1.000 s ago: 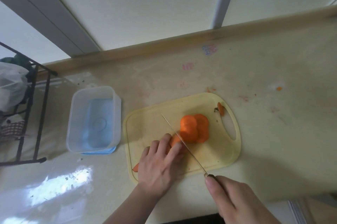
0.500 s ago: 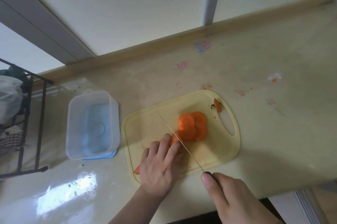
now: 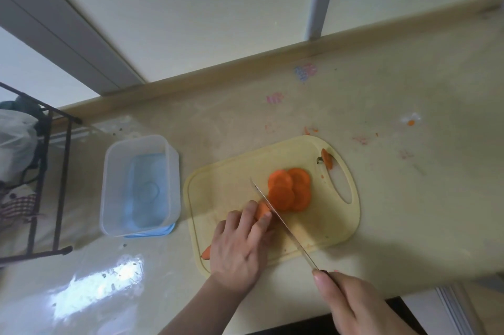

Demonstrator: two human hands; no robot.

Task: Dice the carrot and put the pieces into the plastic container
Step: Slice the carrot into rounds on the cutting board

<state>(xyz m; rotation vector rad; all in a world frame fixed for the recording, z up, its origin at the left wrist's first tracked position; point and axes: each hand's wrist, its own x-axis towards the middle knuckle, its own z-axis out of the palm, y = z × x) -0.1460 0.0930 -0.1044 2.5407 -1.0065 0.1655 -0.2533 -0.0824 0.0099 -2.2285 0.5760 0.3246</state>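
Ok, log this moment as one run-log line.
phase: slicing | left hand: holds carrot on cutting board | right hand: grips knife | carrot slices: beside blade | plastic container: no carrot

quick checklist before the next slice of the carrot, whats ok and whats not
1. Left hand pins the carrot on the cutting board: ok.
2. Fingertips clear of the knife blade: cannot tell, they lie very close.
3. Right hand grips the handle: ok.
4. Cut slices lie clear on the blade's far side: ok.
5. Plastic container open, beside the board: ok.
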